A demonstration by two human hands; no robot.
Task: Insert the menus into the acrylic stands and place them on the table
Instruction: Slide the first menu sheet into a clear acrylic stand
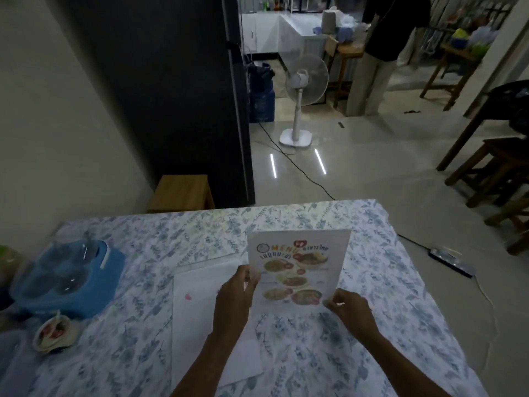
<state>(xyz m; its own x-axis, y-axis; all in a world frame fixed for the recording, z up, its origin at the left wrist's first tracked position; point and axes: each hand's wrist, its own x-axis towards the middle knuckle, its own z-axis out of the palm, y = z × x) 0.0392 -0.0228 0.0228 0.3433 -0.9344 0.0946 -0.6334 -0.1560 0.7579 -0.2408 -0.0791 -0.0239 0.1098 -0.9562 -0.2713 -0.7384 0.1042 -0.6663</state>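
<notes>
I hold a printed menu sheet [300, 262] with food pictures upright over the table [372, 282], which has a blue floral cloth. My left hand [239, 293] pinches its left edge. My right hand [347, 306] pinches its lower right corner. Under my left arm lies a stack of white sheets [200, 305], face down on the cloth. I cannot make out an acrylic stand with certainty; a faint clear edge shows by my left fingers.
A blue holder with clear glasses [67, 276] stands at the table's left, with a small bowl [54, 333] in front of it. Beyond the table are a wooden stool [181, 193], a white fan [300, 96], a floor cable, wooden stools [498, 167] at right, and a standing person [383, 47].
</notes>
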